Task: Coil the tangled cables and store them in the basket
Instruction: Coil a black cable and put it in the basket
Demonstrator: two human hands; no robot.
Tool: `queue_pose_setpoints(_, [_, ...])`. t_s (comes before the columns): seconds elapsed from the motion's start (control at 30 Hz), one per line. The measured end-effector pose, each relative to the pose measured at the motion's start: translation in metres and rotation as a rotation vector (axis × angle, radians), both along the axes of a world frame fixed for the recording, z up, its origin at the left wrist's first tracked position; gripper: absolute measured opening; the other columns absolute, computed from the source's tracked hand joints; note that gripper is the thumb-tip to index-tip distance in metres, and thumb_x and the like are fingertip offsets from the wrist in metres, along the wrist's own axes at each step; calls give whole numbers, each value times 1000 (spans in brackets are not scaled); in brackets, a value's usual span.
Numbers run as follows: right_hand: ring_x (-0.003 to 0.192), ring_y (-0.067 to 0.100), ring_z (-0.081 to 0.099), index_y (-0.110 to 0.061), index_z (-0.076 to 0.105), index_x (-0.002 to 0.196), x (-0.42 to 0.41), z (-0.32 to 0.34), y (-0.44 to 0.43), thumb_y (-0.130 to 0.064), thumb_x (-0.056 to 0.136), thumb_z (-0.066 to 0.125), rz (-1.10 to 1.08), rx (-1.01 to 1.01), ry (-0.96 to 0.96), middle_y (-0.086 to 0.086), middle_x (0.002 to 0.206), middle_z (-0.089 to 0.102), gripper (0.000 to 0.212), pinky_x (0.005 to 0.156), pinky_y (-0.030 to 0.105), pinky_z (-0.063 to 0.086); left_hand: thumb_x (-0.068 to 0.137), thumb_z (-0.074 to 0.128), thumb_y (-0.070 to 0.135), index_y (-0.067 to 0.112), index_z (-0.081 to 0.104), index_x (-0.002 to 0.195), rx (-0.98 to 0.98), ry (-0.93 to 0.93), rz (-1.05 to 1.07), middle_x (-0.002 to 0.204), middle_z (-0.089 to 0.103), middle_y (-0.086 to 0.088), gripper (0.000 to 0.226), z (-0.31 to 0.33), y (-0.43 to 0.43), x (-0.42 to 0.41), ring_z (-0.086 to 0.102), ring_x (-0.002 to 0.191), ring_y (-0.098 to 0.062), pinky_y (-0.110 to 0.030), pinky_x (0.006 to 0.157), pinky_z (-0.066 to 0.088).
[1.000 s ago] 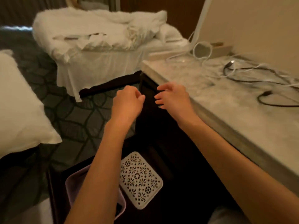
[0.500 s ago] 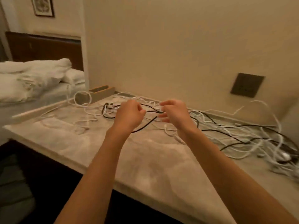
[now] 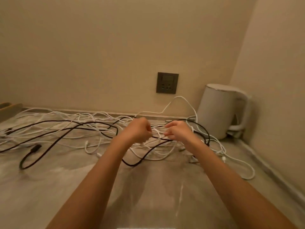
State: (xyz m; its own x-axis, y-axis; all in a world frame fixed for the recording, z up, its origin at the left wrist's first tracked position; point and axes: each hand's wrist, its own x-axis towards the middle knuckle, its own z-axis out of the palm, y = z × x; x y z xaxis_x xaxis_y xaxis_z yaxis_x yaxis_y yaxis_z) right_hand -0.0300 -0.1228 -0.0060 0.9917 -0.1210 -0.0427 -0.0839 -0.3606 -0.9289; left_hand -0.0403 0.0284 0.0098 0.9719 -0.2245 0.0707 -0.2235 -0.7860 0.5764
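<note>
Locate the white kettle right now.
Head view, far right: the white kettle stands on the countertop in the wall corner, right of the wall socket and at the right end of the cable tangle.

Two hands (image 3: 137, 131) (image 3: 179, 132), one kettle (image 3: 221, 111), one socket (image 3: 167, 83), cables (image 3: 35, 148) beyond counting

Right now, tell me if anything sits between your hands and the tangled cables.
Nothing visible does. The left hand and right hand are at the cables on the counter; whether they grip one is unclear. The basket is out of view, so that path cannot be judged.
</note>
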Motion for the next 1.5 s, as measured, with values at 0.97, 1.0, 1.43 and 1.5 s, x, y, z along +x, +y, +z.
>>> queue_pose_setpoints(0.97, [73,14,55,-4,65,98,27,72,2,-14,95,52,218,-406,-440,3,77,59,16,73,24,46,90,46,-1,7,63,81,-466,-507,291,71,61,-8,21,24,-5,43,63,68,-26,-34,64,51])
queue_pose_setpoints(1.0, [67,13,53,-4,63,94,25,78,4,-13,96,49,268,-314,-410,2,69,55,17,68,19,45,90,47,-2,5,65,82,-464,-513,301,71,62,-9,20,28,-2,45,63,66,-25,-32,62,50])
queue_pose_setpoints(1.43, [83,24,63,-10,55,80,38,71,-21,-12,100,40,345,-490,-274,6,78,68,25,88,38,44,92,46,5,6,57,116,82,-513,515,112,62,-16,26,24,19,57,55,105,-33,-37,85,40])
queue_pose_setpoints(1.5, [73,17,63,-12,53,76,39,74,-19,-11,101,36,360,-420,-290,6,69,64,30,85,31,42,93,52,16,6,30,140,213,-589,400,133,47,-14,54,29,10,55,43,122,-29,-39,99,33])
